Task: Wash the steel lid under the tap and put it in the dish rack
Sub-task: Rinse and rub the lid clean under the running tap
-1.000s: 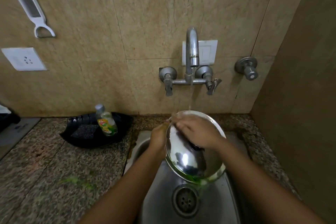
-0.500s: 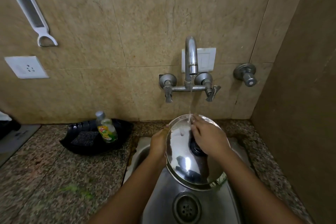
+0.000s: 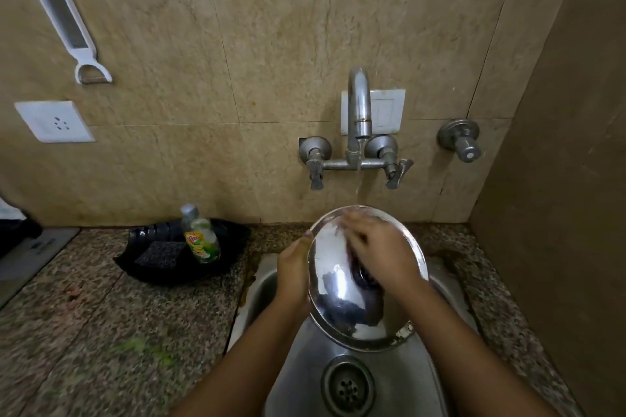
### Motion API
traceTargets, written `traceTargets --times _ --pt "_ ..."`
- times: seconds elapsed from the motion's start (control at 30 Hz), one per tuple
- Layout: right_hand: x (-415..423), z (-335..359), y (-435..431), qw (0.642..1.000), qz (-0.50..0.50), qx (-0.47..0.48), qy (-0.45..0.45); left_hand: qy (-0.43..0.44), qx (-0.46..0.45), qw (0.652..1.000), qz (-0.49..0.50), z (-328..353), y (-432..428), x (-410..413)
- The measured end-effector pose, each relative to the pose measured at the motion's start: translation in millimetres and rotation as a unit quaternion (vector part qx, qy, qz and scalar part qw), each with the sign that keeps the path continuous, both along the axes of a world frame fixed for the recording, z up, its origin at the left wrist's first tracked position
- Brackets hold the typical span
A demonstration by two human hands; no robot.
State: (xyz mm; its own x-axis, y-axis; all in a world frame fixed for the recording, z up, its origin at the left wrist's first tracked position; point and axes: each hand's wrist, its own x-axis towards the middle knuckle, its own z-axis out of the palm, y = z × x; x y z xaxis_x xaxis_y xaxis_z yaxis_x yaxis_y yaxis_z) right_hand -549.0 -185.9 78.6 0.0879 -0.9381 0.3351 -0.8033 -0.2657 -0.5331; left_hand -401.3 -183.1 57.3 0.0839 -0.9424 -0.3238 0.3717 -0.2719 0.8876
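A round steel lid [image 3: 342,294] with a dark knob is held tilted over the steel sink [image 3: 305,369], its top face toward me. My left hand [image 3: 294,272] grips its left rim. My right hand [image 3: 379,250] lies flat on the lid's upper face, fingers spread over the knob area and blurred. A thin stream of water falls from the tap [image 3: 358,112] onto the lid's far edge. No dish rack is in view.
A black tray [image 3: 210,267] on the granite counter left of the sink holds a dish-soap bottle [image 3: 200,235] and a dark scrub pad [image 3: 159,254]. A white peeler [image 3: 67,27] and a socket [image 3: 54,122] are on the tiled wall. A brown side wall stands at right.
The lid has been lifted and turned more upright under the stream, and my right hand has slid across its face. The view has tilted down slightly.
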Motion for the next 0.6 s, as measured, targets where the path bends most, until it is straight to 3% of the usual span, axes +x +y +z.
traceTargets --times 0.07,0.1,0.2,0.27,0.33,0.4,0.43,0.5,0.6 --pt "-11 0 -3 0.992 -0.116 -0.012 -0.052 -0.013 -0.003 1.0 0.011 -1 2 4" --pt "-9 -1 -2 0.992 -0.114 -0.022 -0.052 -0.021 -0.009 1.0 0.018 -2 3 5" --pt "18 1 7 0.997 0.06 -0.043 0.032 -0.016 -0.019 0.999 0.021 -3 4 5" --pt "18 -1 6 0.994 0.1 -0.039 0.037 0.0 -0.025 0.999 0.026 -2 5 5" --pt "3 -7 -4 0.996 -0.016 -0.069 -0.054 -0.005 -0.04 0.998 0.047 0 8 8" --pt "-13 -12 -8 0.976 -0.137 -0.082 -0.148 0.006 -0.042 0.997 0.066 -4 12 12" --pt "-18 -12 -10 0.964 -0.15 -0.06 -0.211 0.01 -0.046 0.996 0.07 -7 14 14" --pt "-23 -8 -14 0.942 -0.117 -0.012 -0.316 0.004 -0.062 0.996 0.06 -12 17 16" --pt "-39 9 -21 0.931 -0.024 0.032 -0.364 -0.048 -0.105 0.993 -0.006 -4 14 22"
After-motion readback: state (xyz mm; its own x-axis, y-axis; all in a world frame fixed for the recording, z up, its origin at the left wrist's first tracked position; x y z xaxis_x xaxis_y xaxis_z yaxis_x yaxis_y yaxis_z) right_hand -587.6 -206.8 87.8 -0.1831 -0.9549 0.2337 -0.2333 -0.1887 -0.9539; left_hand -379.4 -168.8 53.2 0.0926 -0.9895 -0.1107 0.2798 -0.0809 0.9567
